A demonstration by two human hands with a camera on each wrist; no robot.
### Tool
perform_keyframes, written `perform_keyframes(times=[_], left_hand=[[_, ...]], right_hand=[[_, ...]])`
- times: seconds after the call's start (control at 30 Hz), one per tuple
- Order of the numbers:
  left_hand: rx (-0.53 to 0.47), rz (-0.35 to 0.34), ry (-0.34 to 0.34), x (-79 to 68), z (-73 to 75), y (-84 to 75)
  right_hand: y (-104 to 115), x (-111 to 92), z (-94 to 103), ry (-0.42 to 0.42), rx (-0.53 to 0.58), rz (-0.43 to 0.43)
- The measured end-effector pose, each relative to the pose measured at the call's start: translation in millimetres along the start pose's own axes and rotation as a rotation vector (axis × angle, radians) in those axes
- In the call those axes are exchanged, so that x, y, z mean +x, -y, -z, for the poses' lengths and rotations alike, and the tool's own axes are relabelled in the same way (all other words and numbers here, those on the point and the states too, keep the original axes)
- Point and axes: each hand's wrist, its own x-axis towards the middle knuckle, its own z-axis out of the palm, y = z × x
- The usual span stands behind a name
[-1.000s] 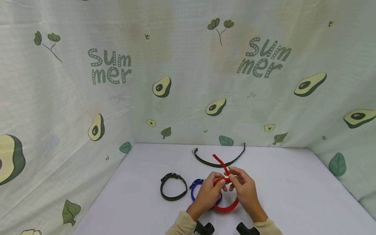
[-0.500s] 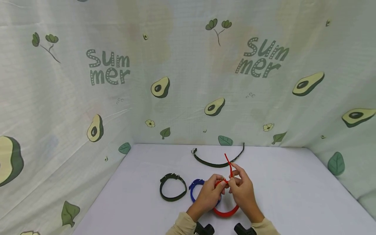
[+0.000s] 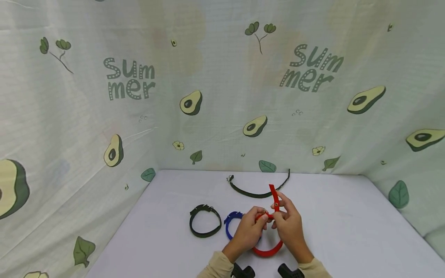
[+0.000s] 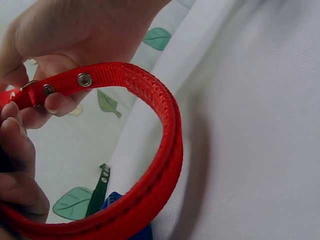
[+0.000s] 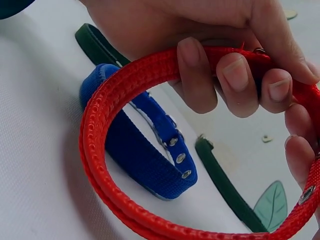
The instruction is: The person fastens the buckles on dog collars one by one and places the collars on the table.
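Both hands hold a red collar (image 3: 267,253) just above the table, its padded loop hanging below them. My left hand (image 3: 247,228) pinches the collar near its metal buckle. My right hand (image 3: 289,227) grips the strap beside it, with the free strap end (image 3: 275,197) pointing upward. In the left wrist view metal eyelets (image 4: 84,80) show along the red strap, which passes through a metal ring close to the fingertips. The fingers partly hide the buckle. Behind the left hand lies a blue collar (image 3: 228,227), a closed loop with eyelets, partly covered by that hand.
A dark green collar (image 3: 206,234) lies fastened in a loop to the left. Another dark green collar (image 3: 255,195) lies unfastened in a curve near the back of the white table (image 3: 347,231). A printed curtain (image 3: 222,77) encloses the table's back and sides.
The red strap's free end has swung from leaning left to nearly upright. My right hand has shifted slightly, its index finger now along the strap. The other collars stay put.
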Motion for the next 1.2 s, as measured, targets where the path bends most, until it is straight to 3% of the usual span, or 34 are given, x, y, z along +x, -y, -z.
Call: perform_keyframes(times=[0.3, 0.67, 1.03, 1.2], left_hand=[[-0.005, -0.085, -0.046, -1.0, -2.7, 1.3], [0.010, -0.143, -0.095, -2.1, -3.8, 1.9], [0.021, -0.235, -0.160, -1.5, -9.0, -0.3], [-0.018, -0.209, -0.155, -2.6, -9.1, 1.1]], right_hand=[[-1.3, -1.2, -2.8, -0.050, 0.072, 0.008], [1.0, -2.6, -7.8, -0.093, 0.151, 0.018], [1.2, -0.4, -8.1, -0.138, 0.080, 0.012], [-0.6, -1.9, -8.6, -0.161, 0.060, 0.000]])
